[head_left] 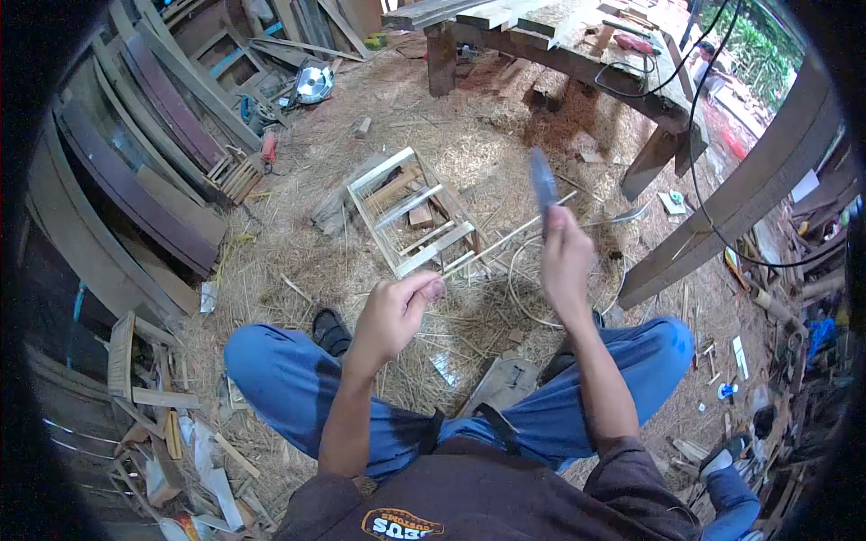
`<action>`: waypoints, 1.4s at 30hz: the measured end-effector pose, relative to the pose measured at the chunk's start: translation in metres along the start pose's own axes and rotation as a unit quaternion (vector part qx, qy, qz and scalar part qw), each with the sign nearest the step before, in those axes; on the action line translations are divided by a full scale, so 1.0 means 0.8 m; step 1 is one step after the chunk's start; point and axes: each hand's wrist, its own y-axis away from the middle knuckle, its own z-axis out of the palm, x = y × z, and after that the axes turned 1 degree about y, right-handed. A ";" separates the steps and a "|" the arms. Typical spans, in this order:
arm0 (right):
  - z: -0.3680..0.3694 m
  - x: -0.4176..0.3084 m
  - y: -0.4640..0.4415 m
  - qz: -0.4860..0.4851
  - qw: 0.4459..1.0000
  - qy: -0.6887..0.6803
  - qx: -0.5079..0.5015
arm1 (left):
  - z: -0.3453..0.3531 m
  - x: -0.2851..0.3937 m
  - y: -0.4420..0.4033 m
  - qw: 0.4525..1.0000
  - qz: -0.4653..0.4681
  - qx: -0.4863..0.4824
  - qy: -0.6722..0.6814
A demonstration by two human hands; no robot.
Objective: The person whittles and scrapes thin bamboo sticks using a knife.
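My left hand (390, 317) is closed, its thumb and fingers pinching the near end of a thin pale strip (519, 233), which looks like bamboo or wood. The strip slants up and away to the right, passing close to my right hand (566, 263). That hand is wrapped round the handle of a knife (544, 178), its broad blade pointing up and a little blurred. Whether the blade touches the strip, I cannot tell. Just beyond my left hand, a slatted wooden frame (435, 248) lies on the ground. A thin loop of strip (512, 287) lies below my right hand.
A workbench (586, 68) with a red power tool (634, 42) stands at the back right, near a leaning post (740, 185) and a hanging black cable (693, 135). Boards lean at left by a circular saw (314, 83). Another person's leg (729, 500) shows at lower right. Shavings cover the floor.
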 end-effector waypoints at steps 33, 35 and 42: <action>0.045 0.008 0.040 -0.022 0.997 -0.029 -0.069 | 0.002 -0.016 0.005 0.999 -0.013 0.032 -0.018; 0.032 0.007 0.027 -0.021 0.998 -0.020 -0.056 | -0.001 -0.008 0.010 0.999 -0.010 0.030 -0.006; 0.036 0.006 0.048 -0.007 0.999 -0.033 -0.037 | 0.006 -0.004 0.007 1.000 -0.028 0.010 -0.008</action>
